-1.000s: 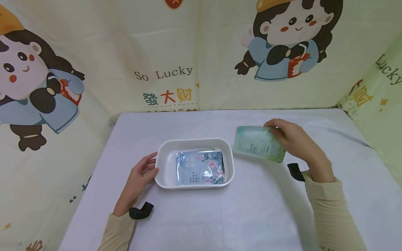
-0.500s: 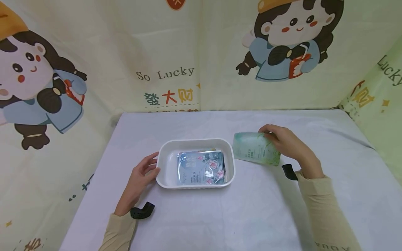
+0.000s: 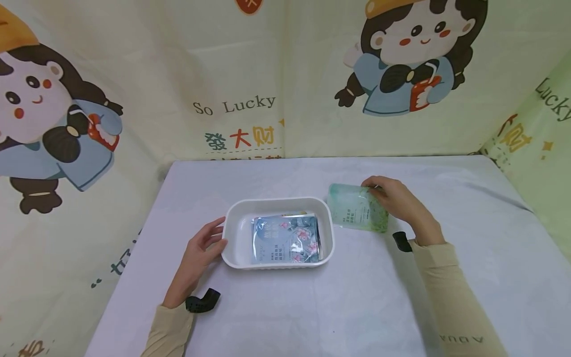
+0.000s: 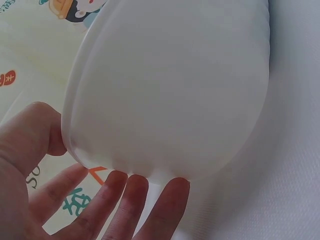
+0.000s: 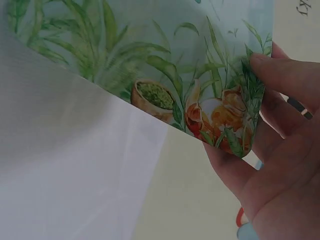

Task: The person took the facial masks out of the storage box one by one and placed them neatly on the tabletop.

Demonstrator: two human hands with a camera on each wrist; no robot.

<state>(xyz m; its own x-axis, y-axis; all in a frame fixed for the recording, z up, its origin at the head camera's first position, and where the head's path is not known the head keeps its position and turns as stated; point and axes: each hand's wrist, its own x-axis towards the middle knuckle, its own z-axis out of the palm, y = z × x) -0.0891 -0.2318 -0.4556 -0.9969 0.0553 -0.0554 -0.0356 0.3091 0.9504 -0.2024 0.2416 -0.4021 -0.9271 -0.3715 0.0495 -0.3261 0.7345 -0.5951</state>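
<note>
A white plastic tray sits on the table, holding a small stack of flat packets; on top is a shiny blue face mask packet with pink flowers. My left hand is at the tray's left end, its fairly straight fingertips and thumb touching the end wall and rim. In my right hand I pinch a green face mask packet by its right edge, tilted just right of the tray. In the right wrist view its printed leaves and a bowl show, the thumb lying on its face.
A white cloth covers the table. Behind it hangs a cream curtain with cartoon prints, which also borders both sides. Black wrist cameras sit at both wrists.
My right hand has moved left with the green face mask packet, bringing it close to the tray's right end. My left hand and the tray have stayed put.
</note>
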